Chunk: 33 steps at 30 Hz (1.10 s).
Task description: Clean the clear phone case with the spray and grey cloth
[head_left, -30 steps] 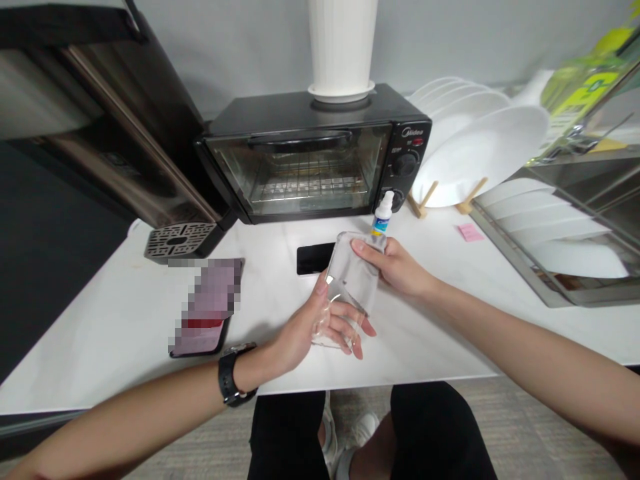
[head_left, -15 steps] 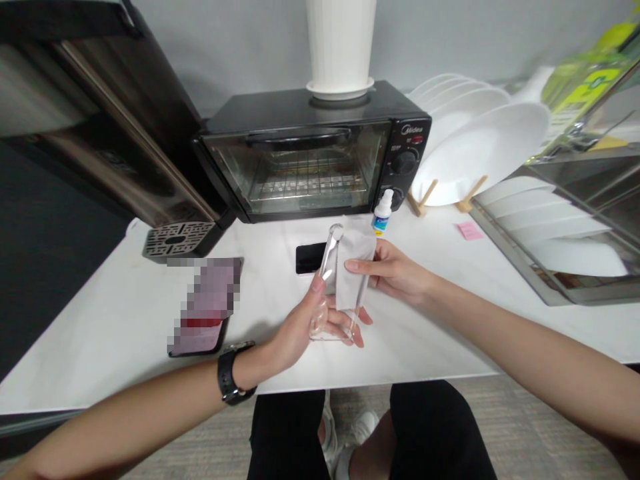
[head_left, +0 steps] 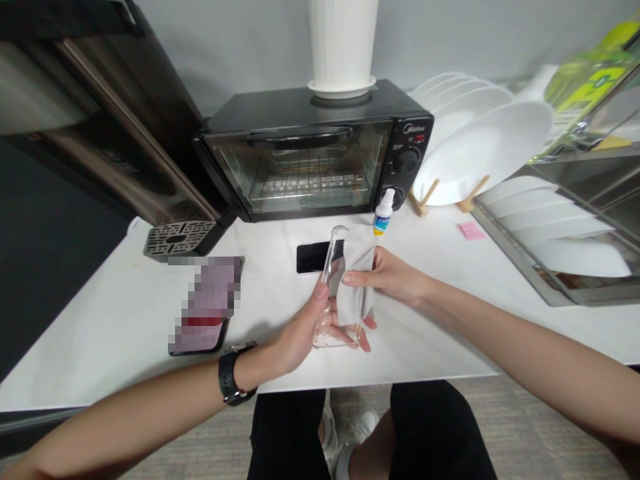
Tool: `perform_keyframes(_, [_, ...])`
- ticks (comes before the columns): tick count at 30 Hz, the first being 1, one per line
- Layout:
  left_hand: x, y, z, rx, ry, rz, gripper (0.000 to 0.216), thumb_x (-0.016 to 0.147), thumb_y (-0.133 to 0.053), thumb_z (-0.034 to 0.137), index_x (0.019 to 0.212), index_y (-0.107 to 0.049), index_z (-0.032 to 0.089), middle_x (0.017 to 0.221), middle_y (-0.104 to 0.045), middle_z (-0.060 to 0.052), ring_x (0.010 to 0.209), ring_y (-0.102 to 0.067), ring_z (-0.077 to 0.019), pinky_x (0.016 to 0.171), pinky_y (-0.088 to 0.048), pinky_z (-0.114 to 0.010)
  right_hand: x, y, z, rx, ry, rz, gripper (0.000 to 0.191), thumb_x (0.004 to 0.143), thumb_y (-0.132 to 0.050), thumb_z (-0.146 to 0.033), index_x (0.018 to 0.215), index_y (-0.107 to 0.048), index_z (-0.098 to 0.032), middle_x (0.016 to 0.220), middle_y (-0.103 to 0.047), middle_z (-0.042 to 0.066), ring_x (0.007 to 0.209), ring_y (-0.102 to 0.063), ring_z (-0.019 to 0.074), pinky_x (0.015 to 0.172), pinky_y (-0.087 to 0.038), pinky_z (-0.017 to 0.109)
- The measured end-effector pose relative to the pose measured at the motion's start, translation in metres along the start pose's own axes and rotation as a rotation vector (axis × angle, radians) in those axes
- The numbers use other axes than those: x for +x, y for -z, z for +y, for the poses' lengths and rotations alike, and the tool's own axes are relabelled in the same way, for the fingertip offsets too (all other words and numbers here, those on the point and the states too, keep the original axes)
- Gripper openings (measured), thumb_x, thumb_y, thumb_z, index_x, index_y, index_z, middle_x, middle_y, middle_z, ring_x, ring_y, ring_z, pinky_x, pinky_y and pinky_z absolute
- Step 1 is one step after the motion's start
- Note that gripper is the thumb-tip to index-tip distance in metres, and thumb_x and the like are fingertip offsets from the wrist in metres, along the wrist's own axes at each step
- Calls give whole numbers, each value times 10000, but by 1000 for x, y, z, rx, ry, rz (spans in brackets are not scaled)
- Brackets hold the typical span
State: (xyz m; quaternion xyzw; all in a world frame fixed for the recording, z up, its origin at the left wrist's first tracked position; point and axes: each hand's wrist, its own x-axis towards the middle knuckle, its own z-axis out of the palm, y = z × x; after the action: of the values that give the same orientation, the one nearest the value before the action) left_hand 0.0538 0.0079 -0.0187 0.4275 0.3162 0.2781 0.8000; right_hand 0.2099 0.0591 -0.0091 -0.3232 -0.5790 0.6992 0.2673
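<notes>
A clear phone case (head_left: pixel 327 337) is upright in my left hand (head_left: pixel 300 333), thumb on its near left edge and fingers behind it. My right hand (head_left: pixel 395 275) pinches a light grey cleaning cloth (head_left: pixel 356 300), thumb in front, folded over the right edge of the case. The right fingers behind the cloth are hidden. Just beyond the case, a phone with a dark screen (head_left: pixel 311 258) lies on the counter, partly covered by the case. A small white spray bottle with a blue label (head_left: pixel 383 217) stands behind my right hand.
A black toaster oven (head_left: pixel 305 170) with a white pot (head_left: pixel 344 47) on top stands at the back. To the left are a coffee machine (head_left: pixel 165 133) and a larger pixelated phone (head_left: pixel 210 303). White plates (head_left: pixel 485 150), a pink sticky note (head_left: pixel 471 231) and a sink (head_left: pixel 550 297) are at right.
My right hand and the cloth have moved slightly down along the case. The case has shifted a little down and to the right with my left hand.
</notes>
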Motion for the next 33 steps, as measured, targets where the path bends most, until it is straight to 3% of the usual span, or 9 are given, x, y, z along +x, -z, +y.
perform_keyframes(5, [2, 1, 1, 15, 60, -67, 706, 698, 29, 491, 849, -547, 111, 762, -564, -139, 826, -477, -255, 793, -278, -401, 1, -2, 5, 12, 93, 115, 234, 654, -434, -357, 792, -541, -201, 783, -581, 41, 634, -541, 156, 555, -424, 281])
perform_keyframes(9, [5, 1, -1, -53, -33, 5, 539, 711, -25, 489, 1104, -320, 267, 704, -585, -59, 796, -506, -236, 754, -301, -439, -1, -2, 4, 12, 28, -24, 228, 639, -463, -340, 810, -534, -207, 731, -582, 40, 522, -524, 146, 442, -403, 272])
perform_keyframes(13, [5, 1, -2, 17, 32, -102, 672, 695, 14, 504, 919, -521, 165, 819, -570, -114, 843, -485, -247, 803, -276, -424, -2, -2, 3, 13, 87, 93, 206, 665, -434, -338, 784, -539, -208, 736, -576, 38, 579, -529, 132, 481, -388, 259])
perform_keyframes(17, [7, 3, -3, 29, 50, -124, 717, 691, 42, 507, 873, -531, 116, 882, -546, -128, 881, -463, -257, 816, -253, -443, 0, -2, 4, 71, 85, 110, 212, 689, -400, -347, 771, -539, -210, 732, -572, 39, 578, -526, 125, 499, -380, 270])
perform_keyframes(20, [8, 3, -3, 22, -5, -122, 588, 718, -22, 484, 1001, -444, 188, 986, -500, -90, 925, -440, -234, 823, -258, -431, 1, -2, 4, 70, 117, 122, 161, 651, -478, -313, 769, -537, -221, 767, -568, 30, 632, -523, 138, 539, -383, 275])
perform_keyframes(23, [8, 3, -5, 4, -71, -119, 460, 742, -106, 441, 1140, -241, 253, 998, -492, -78, 928, -440, -226, 817, -277, -426, 2, 0, 6, 50, 167, 224, 115, 650, -493, -310, 713, -543, -227, 710, -566, 10, 615, -514, 138, 528, -381, 266])
perform_keyframes(26, [10, 3, -7, -8, -139, -82, 408, 750, -162, 406, 1135, -235, 292, 1003, -484, -62, 909, -453, -237, 789, -323, -410, 4, 2, 10, 77, 177, 278, 186, 696, -419, -353, 659, -540, -216, 617, -546, 1, 512, -489, 123, 438, -355, 254])
perform_keyframes(30, [13, 0, -9, -44, -246, 28, 373, 760, -208, 358, 1132, -203, 338, 1123, -377, -1, 993, -382, -221, 809, -333, -410, 4, 2, 9, 102, 159, 187, 158, 683, -449, -327, 731, -532, -201, 697, -544, 8, 597, -508, 139, 514, -386, 273])
perform_keyframes(33, [12, -4, -6, 5, -339, 91, 402, 759, -262, 320, 1150, -171, 307, 1194, -273, 24, 1084, -256, -188, 899, -244, -395, 3, 1, 7, 55, 155, 144, 131, 638, -514, -286, 736, -537, -203, 712, -545, 7, 622, -504, 136, 547, -380, 270])
